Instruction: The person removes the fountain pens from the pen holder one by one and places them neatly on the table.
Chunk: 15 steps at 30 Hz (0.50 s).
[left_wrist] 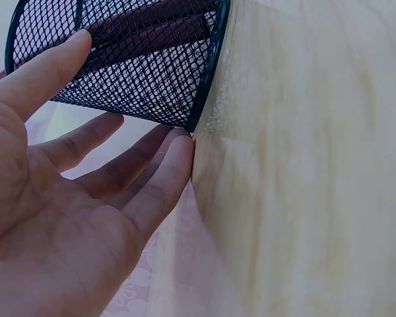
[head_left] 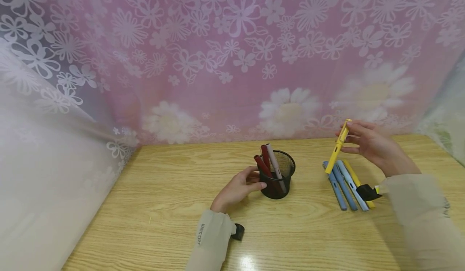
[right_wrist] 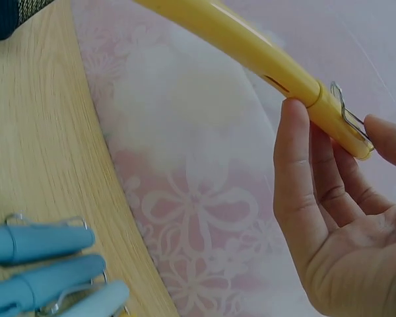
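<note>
Right hand (head_left: pixel 374 144) pinches a slanted yellow pen (head_left: pixel 337 150) by its upper end; left hand (head_left: pixel 236 188) loosely holds the cup (head_left: pixel 273 187).

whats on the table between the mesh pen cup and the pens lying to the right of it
Nothing: in the head view, that stretch of wood tabletop is bare between the mesh pen cup and the lying pens.

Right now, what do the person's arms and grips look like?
Long beige fabric left sleeve with dark lettering and a small black device at its cuff. Matching right sleeve, also lettered, with a second small black device. Left grip and right grip: bare, no gloves.
</note>
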Each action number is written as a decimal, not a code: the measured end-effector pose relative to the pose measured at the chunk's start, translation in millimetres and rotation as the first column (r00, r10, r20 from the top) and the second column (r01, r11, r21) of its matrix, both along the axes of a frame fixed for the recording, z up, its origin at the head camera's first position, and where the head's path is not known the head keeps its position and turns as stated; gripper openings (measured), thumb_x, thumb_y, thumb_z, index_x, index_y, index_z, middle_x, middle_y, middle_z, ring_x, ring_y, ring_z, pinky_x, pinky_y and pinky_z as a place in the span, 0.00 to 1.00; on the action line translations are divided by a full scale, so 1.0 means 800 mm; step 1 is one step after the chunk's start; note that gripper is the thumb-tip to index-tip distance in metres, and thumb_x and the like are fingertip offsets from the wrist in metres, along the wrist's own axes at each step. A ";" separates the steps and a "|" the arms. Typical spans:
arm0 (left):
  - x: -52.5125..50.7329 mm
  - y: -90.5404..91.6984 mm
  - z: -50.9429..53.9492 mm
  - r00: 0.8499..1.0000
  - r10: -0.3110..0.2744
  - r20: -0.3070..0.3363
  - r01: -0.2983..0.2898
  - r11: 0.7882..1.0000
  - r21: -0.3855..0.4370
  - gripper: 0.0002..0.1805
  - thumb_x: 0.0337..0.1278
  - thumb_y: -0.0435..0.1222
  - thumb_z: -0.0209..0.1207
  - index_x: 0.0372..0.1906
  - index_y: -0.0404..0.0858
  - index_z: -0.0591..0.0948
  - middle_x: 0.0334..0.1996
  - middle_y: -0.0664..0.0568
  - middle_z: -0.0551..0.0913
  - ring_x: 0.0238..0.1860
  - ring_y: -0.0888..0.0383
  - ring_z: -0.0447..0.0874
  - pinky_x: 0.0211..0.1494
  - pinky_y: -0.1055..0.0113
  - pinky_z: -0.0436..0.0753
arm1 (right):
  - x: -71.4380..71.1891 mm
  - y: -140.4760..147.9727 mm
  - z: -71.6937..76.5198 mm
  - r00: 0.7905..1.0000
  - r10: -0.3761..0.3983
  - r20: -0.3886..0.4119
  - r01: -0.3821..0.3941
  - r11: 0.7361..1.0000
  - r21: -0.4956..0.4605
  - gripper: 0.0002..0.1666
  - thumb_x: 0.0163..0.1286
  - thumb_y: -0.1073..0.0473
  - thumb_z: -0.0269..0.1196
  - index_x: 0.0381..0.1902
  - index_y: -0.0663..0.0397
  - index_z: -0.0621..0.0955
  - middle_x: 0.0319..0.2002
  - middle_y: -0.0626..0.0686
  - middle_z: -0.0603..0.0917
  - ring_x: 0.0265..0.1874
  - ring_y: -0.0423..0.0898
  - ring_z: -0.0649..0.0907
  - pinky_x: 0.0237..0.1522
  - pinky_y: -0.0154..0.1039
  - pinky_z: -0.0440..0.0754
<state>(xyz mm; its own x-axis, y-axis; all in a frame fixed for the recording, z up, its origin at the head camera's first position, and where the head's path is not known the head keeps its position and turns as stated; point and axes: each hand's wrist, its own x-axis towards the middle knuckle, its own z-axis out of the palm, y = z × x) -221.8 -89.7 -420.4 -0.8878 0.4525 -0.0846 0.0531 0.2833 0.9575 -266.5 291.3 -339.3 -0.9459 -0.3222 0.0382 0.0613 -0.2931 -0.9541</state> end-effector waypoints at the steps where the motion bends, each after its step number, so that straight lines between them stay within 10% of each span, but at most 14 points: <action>1: 0.000 0.000 0.000 1.000 0.001 -0.001 -0.001 1.000 -0.001 0.31 0.70 0.40 0.63 0.74 0.42 0.69 0.64 0.49 0.75 0.63 0.50 0.76 0.65 0.51 0.74 | 0.000 0.002 -0.001 1.000 -0.002 -0.001 0.002 1.000 0.007 0.19 0.84 0.62 0.48 0.45 0.52 0.87 0.41 0.51 0.87 0.41 0.47 0.86 0.41 0.45 0.87; 15: 0.002 0.000 0.003 1.000 0.001 -0.009 -0.001 1.000 -0.004 0.32 0.70 0.40 0.63 0.75 0.40 0.68 0.66 0.46 0.75 0.64 0.48 0.75 0.65 0.49 0.74 | 0.003 0.035 -0.007 0.999 -0.044 0.023 0.042 0.995 0.087 0.18 0.84 0.61 0.48 0.45 0.51 0.86 0.41 0.50 0.86 0.40 0.47 0.86 0.40 0.44 0.87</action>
<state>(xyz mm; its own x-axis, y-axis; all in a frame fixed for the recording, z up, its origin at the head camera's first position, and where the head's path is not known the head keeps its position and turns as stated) -219.9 -89.3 -417.6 -0.8888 0.4516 -0.0782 0.0616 0.2868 0.9560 -263.9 319.3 -344.7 -0.9592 -0.2826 -0.0119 0.0746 -0.2121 -0.9744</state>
